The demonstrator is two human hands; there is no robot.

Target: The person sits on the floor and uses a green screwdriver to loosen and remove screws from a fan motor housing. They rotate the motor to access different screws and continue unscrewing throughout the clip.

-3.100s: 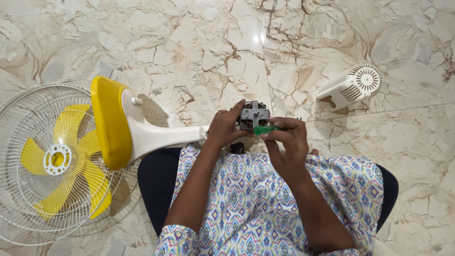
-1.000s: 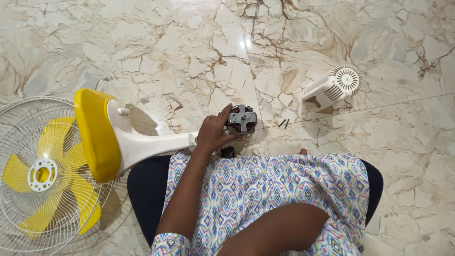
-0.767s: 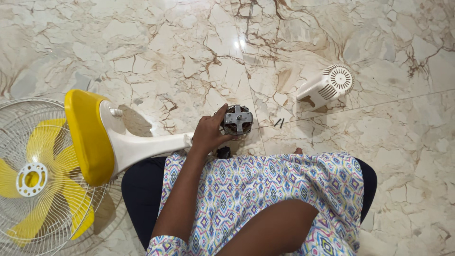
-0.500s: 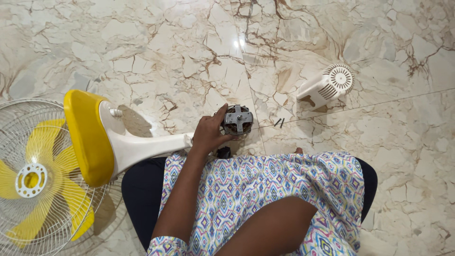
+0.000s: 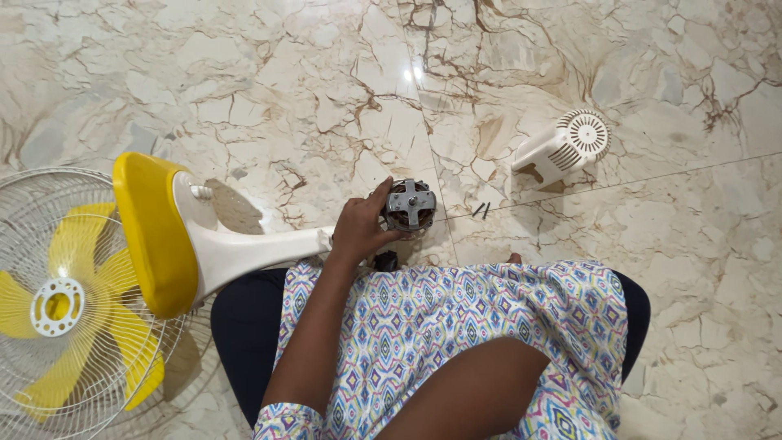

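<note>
The left hand [image 5: 358,232] has its fingers curled around the grey fan motor [image 5: 409,204], holding it at the end of the white fan stand [image 5: 244,254] just above the person's lap. The right hand is out of view, so its fingers cannot be judged. Two small screws [image 5: 481,210] lie on the marble floor [image 5: 285,90] near the motor, a white motor cover [image 5: 562,148] farther right.

left hand [image 5: 358,230] gripping fan motor [image 5: 409,205], marble floor [image 5: 326,81]
</note>
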